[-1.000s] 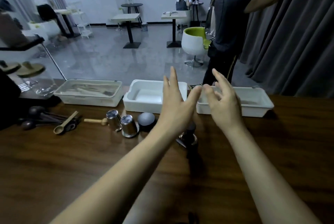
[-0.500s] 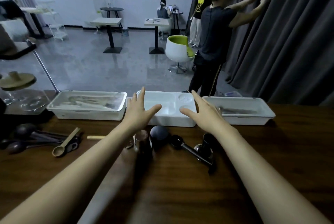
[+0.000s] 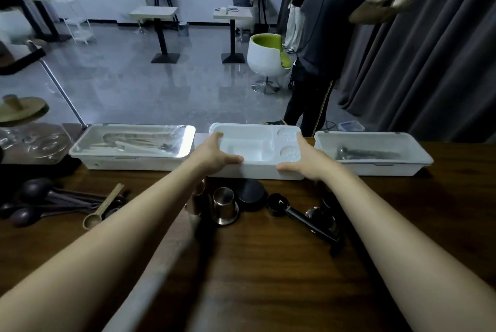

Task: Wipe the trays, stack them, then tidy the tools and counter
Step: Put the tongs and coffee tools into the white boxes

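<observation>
The white middle tray (image 3: 252,144) is set at the far edge of the dark wooden counter (image 3: 268,278). It is framed at its near corners by the left hand (image 3: 212,153) and the right hand (image 3: 308,160), each spread, with thumb laid on the near rim and straight fingers along the end wall. A lidded tray (image 3: 128,164) is placed to its left and an open tray (image 3: 375,169) to its right. Metal cups (image 3: 224,205) and a black scoop (image 3: 295,215) are seen just nearer. Beyond it, a glossy grey floor (image 3: 161,90) and a dark curtain (image 3: 429,50) are shown.
</observation>
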